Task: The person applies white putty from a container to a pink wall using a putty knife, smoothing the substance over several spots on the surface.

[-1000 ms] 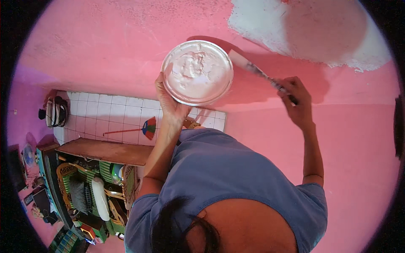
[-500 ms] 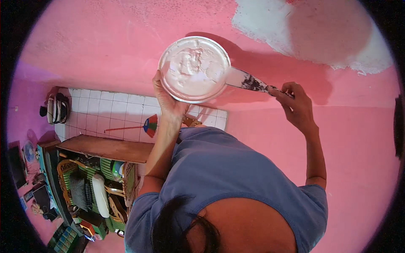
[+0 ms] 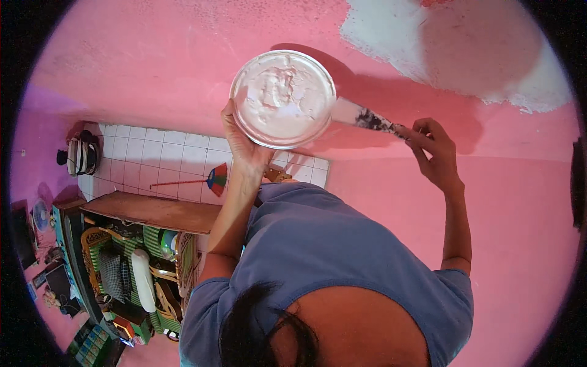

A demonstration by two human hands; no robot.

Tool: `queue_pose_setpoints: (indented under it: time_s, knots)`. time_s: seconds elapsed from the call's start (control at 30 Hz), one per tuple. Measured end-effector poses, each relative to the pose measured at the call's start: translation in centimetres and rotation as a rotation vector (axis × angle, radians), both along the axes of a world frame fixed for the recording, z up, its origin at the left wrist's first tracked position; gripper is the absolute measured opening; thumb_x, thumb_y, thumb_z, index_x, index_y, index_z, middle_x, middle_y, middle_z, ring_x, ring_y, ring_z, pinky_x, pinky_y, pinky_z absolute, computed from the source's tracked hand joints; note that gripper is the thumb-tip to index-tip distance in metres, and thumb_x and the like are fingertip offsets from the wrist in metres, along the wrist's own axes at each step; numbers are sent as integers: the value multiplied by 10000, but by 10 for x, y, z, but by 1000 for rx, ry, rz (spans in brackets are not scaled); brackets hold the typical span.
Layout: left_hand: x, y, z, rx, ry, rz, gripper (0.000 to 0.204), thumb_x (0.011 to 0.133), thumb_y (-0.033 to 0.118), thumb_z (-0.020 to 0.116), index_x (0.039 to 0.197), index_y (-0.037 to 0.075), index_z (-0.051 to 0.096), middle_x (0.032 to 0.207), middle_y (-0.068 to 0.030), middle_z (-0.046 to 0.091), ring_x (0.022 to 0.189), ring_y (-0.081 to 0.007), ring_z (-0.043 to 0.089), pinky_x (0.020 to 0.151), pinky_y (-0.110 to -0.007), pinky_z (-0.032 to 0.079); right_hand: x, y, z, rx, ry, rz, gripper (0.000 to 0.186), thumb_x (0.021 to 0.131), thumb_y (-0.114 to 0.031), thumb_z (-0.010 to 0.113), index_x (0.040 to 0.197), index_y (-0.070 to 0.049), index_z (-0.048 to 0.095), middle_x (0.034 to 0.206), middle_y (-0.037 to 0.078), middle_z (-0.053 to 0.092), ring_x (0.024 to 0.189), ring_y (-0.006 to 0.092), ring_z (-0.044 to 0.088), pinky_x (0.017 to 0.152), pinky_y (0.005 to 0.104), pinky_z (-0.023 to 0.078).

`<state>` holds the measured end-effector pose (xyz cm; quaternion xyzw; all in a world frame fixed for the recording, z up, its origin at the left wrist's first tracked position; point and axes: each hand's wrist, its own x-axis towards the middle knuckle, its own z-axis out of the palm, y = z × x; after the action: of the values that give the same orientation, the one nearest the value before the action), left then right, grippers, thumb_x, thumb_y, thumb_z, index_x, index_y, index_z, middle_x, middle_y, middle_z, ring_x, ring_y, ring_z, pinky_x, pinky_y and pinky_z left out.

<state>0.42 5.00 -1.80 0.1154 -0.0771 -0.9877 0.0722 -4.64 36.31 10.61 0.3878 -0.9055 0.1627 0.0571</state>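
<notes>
My left hand (image 3: pixel 242 139) grips a round container (image 3: pixel 281 99) from its lower left, its fingers at the rim. The container is filled with creamy white paste with an uneven, lumpy surface. My right hand (image 3: pixel 437 156) holds a putty knife (image 3: pixel 364 117) with a pale, dark-stained blade, whose tip is at the container's right rim; whether it touches the paste I cannot tell. Behind both is a pink wall (image 3: pixel 153 61), with a rough white patch (image 3: pixel 391 30) at the upper right.
At lower left are a wooden board (image 3: pixel 150 211), a rattan seat with cushions (image 3: pixel 113 275), a fan (image 3: pixel 40 215) and dark screens. A broom (image 3: pixel 216 178) lies on white tiles (image 3: pixel 159 147), near a stack of dark and pale items (image 3: pixel 82 156). More pink wall fills the right side.
Since a second ago, the knife's blade has swung down from the container's upper right to its right rim. My left hand and the container have risen slightly in view.
</notes>
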Motion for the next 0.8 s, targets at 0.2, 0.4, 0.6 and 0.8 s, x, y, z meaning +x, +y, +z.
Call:
queue_pose_setpoints:
  time_s: [0.2,0.4,0.6,0.8]
  knots:
    - [2,-3,3,21,5,-29,642,839,474,574,1338,91,444,1375,-127,450,1253,-293,437,1050,-490,368,-6,-22,-4,-432,-670,-223,277,933,-83,533,1194,-22,600,759,20,584,552,45,443,476,193,364]
    - [5,-6,7,75,67,-65,650,857,455,574,1348,58,420,1386,-149,433,1256,-302,433,1052,-485,369,-25,-21,-36,-481,-794,-260,275,951,-126,525,1197,-34,609,692,10,584,464,25,375,409,182,298]
    - [4,-6,-7,116,74,-40,618,850,436,588,1316,51,461,1340,-147,486,1228,-285,468,1041,-482,385,-30,-4,-34,-461,-746,-278,260,947,-124,536,1173,-35,629,686,5,583,468,24,372,408,183,293]
    - [3,-6,-11,238,194,-68,580,868,402,588,1312,47,466,1344,-153,486,1231,-295,467,1051,-495,370,-23,5,-33,-474,-754,-317,262,949,-124,534,1179,-39,626,687,6,584,467,25,372,402,179,294]
